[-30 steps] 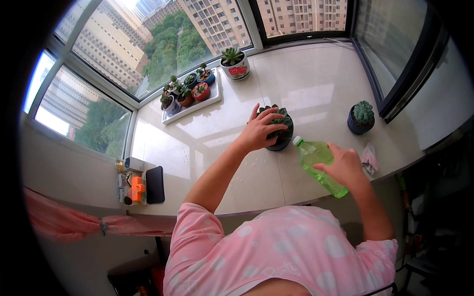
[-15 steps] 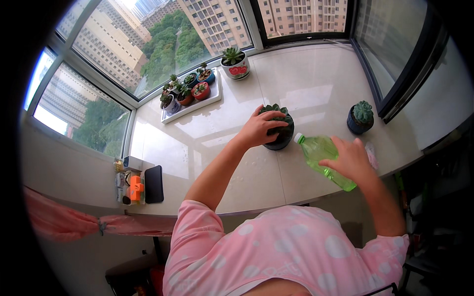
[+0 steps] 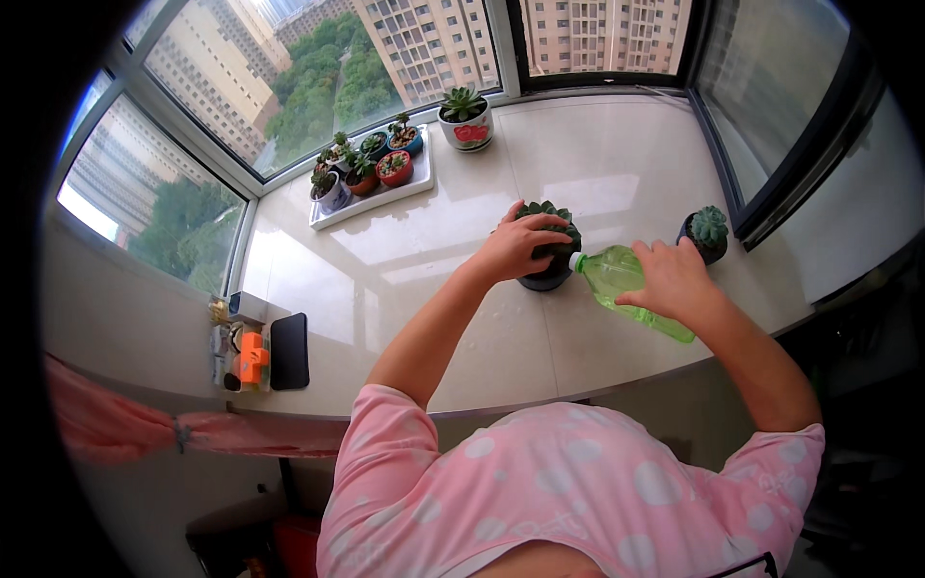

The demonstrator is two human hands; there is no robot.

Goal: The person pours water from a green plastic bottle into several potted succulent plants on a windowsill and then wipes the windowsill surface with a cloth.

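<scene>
Head view: left hand (image 3: 525,244) spread over the potted succulent (image 3: 547,279); right hand (image 3: 670,281) clamped on a green bottle (image 3: 611,273) right of that succulent; counter (image 3: 472,366) stretches left of it, front edge (image 3: 568,398) well apart.

The left grip (image 3: 515,248) lay, fingers spread, over the succulent (image 3: 546,208) in the dark pot (image 3: 546,281). The right grip (image 3: 674,279) held the green bottle (image 3: 607,272) tilted, white neck (image 3: 576,261) beside the pot. A white tray (image 3: 374,204) of small plants (image 3: 361,166) stood on the counter (image 3: 482,356).
</scene>
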